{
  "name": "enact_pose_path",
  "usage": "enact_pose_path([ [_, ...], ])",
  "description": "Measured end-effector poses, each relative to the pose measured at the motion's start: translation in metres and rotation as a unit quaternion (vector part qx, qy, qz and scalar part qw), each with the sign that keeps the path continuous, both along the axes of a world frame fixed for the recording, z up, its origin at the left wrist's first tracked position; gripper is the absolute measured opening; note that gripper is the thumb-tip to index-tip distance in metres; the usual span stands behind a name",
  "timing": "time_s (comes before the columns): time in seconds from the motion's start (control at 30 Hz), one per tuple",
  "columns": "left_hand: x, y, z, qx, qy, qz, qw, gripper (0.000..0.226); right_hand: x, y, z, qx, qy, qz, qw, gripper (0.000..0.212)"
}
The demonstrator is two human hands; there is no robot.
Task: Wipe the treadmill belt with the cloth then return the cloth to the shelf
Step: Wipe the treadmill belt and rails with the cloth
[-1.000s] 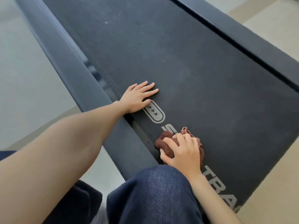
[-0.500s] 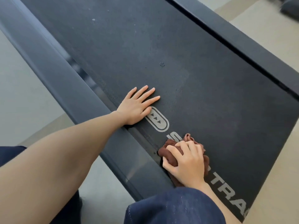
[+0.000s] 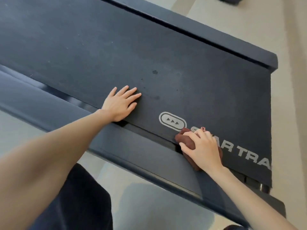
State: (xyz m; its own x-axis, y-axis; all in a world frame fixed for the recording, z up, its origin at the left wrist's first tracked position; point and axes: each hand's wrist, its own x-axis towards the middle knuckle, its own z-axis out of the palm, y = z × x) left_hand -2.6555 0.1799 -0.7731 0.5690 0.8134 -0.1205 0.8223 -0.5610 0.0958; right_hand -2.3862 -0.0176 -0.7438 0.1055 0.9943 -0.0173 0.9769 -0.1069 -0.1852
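My left hand lies palm down on the treadmill belt, fingers straight and spread. The heel of the palm sits at the belt's near edge, where the belt meets the near side rail. This hand holds nothing.

My right hand grips the cloth, with fingers and thumb curled over the top of it. The cloth is dark reddish-brown and bunched into a wad. It is pressed against the belt at the near edge, close to the belt's rear corner. Part of the wad hangs over the gap between the belt and the near side rail.

The cloth touches the right end of the oval logo printed on the belt and covers the first letters of the grey lettering that runs along the near edge toward the rear end. My two hands are well apart, with the oval logo between them.

A small dark spot shows near the middle of the belt, beyond my left fingertips. The far side rail runs along the belt's opposite edge. At the rear corner a metal roller shows under the belt's end. The floor around the treadmill is pale. My dark trouser leg is below my left forearm.
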Motion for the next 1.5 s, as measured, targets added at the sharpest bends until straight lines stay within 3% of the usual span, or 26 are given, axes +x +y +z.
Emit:
enact_pose_path([
  [0.2, -0.034, 0.011, -0.013, -0.008, -0.044, 0.006, 0.999, 0.049, -0.031, 0.013, -0.008, 0.078, -0.034, -0.076, 0.994, 0.026],
  [0.37, -0.036, 0.012, -0.016, -0.014, -0.067, 0.015, 0.998, 0.048, -0.062, 0.066, -0.017, 0.068, -0.027, -0.157, 0.985, 0.028],
  [0.93, -0.037, 0.010, -0.013, -0.020, -0.096, 0.020, 0.995, 0.050, -0.033, 0.298, -0.023, 0.113, -0.059, -0.029, 0.991, 0.035],
  [1.1, -0.043, 0.018, -0.008, -0.076, -0.191, 0.054, 0.977, 0.051, -0.032, 0.347, -0.021, 0.103, -0.050, -0.066, 0.991, 0.037],
  [1.2, -0.043, 0.014, 0.005, -0.111, -0.191, 0.055, 0.974, 0.053, -0.032, 0.336, -0.018, 0.082, -0.041, -0.075, 0.993, 0.039],
  [1.3, -0.052, 0.019, 0.008, -0.110, -0.147, 0.016, 0.983, 0.053, -0.044, 0.283, -0.016, 0.087, -0.022, -0.023, 0.996, 0.036],
  [1.4, -0.063, 0.035, 0.009, -0.050, -0.073, -0.031, 0.996, 0.052, -0.056, 0.198, -0.018, 0.106, -0.016, 0.034, 0.994, 0.034],
  [1.5, -0.070, 0.060, 0.016, 0.009, -0.030, 0.016, 0.999, 0.058, -0.061, 0.141, -0.024, 0.102, -0.025, 0.097, 0.990, 0.033],
])
